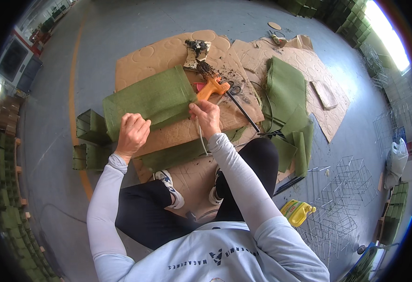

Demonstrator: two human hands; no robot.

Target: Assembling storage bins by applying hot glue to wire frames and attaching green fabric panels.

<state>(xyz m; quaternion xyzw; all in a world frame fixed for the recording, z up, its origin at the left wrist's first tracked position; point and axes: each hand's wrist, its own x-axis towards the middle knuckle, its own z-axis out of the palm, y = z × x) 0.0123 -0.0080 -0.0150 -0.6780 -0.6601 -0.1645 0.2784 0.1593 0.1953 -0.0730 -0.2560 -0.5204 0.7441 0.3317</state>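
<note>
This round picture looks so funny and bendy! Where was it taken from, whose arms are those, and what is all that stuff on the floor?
The camera sits on a person's head and looks down, so you see their own arms and legs. Its wide lens bends straight lines. The person sits on the floor over sheets of cardboard. Both hands hold a piece of green cloth: the left hand grips its near edge, and the right hand pinches its right end. Just beyond the right hand lies an orange glue gun. More green cloth pieces lie to the right. Wire frames and a yellow bottle are on the floor nearby, and green covered boxes are at the left.
</note>
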